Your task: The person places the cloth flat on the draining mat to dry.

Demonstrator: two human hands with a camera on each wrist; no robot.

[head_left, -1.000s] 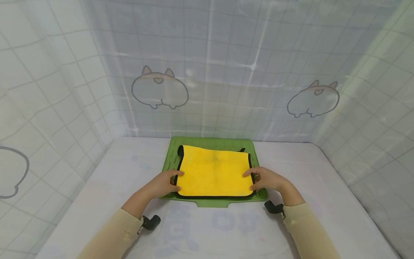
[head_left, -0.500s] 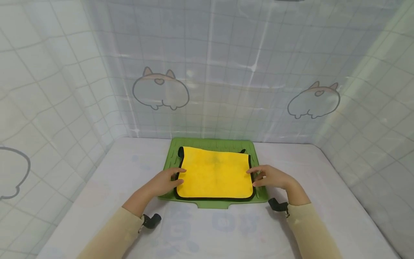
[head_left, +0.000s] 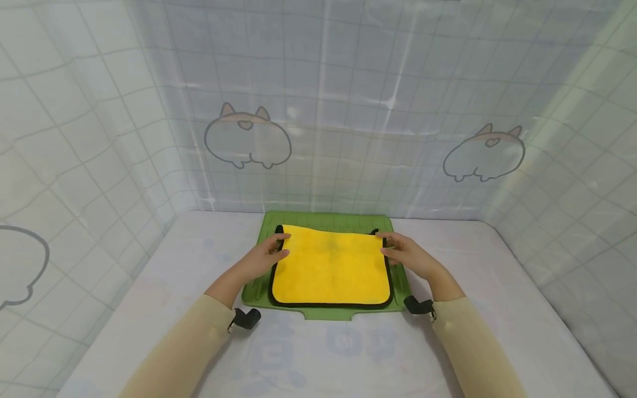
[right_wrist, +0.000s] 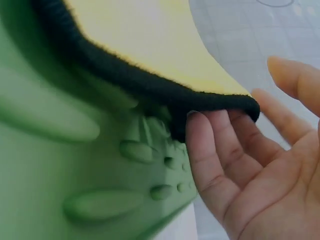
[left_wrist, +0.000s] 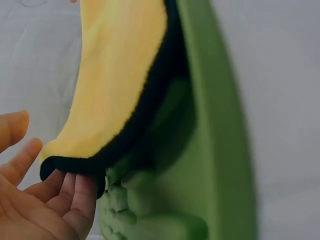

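Note:
A folded yellow cloth [head_left: 330,271] with black edging lies on a green ribbed tray [head_left: 327,315]. My left hand [head_left: 260,258] is at the cloth's far left corner. Seen from the left wrist, its fingers [left_wrist: 82,197] reach under the black edge while the thumb [left_wrist: 14,129] stands apart from the cloth. At the far right corner is my right hand [head_left: 410,255]. In the right wrist view its fingers [right_wrist: 202,137] are tucked beneath the folded edge, and the thumb [right_wrist: 295,80] is lifted away. The fingertips under the cloth are partly hidden.
Raised nubs and ridges [right_wrist: 102,205] cover the tray's surface, and a tab sticks out at its front. A white printed cloth [head_left: 343,359] covers the table. Grid-patterned curtain walls [head_left: 348,110] rise behind and on both sides. Black wrist devices [head_left: 247,318] hang by both sleeves.
Both hands have left the cloth's lower side edges and moved away from me to its far corners. The cloth still lies folded in about the same place on the tray.

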